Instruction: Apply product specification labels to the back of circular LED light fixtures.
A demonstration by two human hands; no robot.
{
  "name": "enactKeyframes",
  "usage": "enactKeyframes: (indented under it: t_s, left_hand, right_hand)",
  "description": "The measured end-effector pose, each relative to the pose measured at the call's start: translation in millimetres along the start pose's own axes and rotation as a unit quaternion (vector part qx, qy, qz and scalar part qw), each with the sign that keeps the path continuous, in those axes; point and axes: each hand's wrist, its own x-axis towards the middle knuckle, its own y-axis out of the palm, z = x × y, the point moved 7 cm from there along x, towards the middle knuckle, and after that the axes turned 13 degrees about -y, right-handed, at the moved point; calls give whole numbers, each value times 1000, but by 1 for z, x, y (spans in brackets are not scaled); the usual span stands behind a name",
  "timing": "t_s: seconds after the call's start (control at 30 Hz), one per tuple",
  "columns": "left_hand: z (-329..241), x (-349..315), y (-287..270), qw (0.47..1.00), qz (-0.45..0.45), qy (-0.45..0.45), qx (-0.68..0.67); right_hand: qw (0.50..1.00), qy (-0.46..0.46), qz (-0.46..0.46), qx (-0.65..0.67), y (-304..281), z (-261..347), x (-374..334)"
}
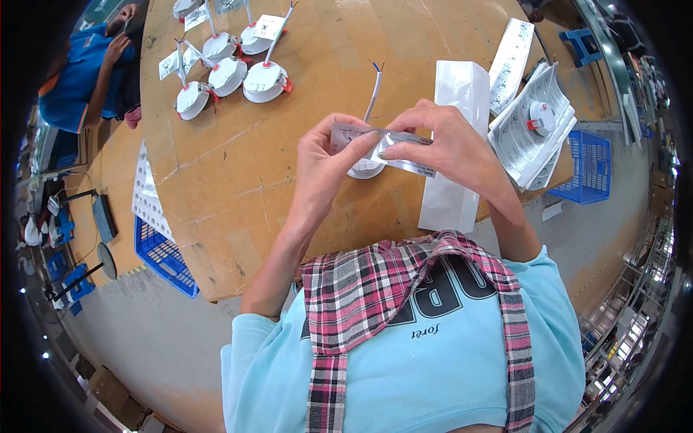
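My left hand [323, 155] and my right hand [449, 143] meet over the table, thumbs and fingers pinching a thin silvery printed label strip [416, 165] between them. The strip slants down to the right. Just beneath it sits a round white downlight [367, 172], partly hidden by the strip and my left hand. Its white cable [374, 94], with bare-ended wires, sticks up beyond my hands. Under my right forearm lies a long glossy white backing sheet [449, 202].
Several white downlights [264, 81] with cables and paper tags stand at the far left. To the right are a printed sticker sheet [511, 65] and a leaflet stack [525, 151] bearing a round white part [541, 115]. Blue baskets [592, 169] flank the table [238, 195]. Another person [81, 79] works at left.
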Motion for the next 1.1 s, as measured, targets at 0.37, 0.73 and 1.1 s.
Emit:
enactKeyframes:
  t_s: [0.37, 0.73, 1.1]
  left_hand:
    - [0, 32, -6, 998, -8, 43, -51]
    - [0, 58, -12, 993, -51, 97, -32]
    - [0, 60, -12, 996, -47, 78, -18]
  right_hand:
    - [990, 49, -127, 36, -3, -31, -3]
    - [969, 68, -193, 141, 8, -60, 8]
    - [965, 71, -207, 142, 8, -60, 7]
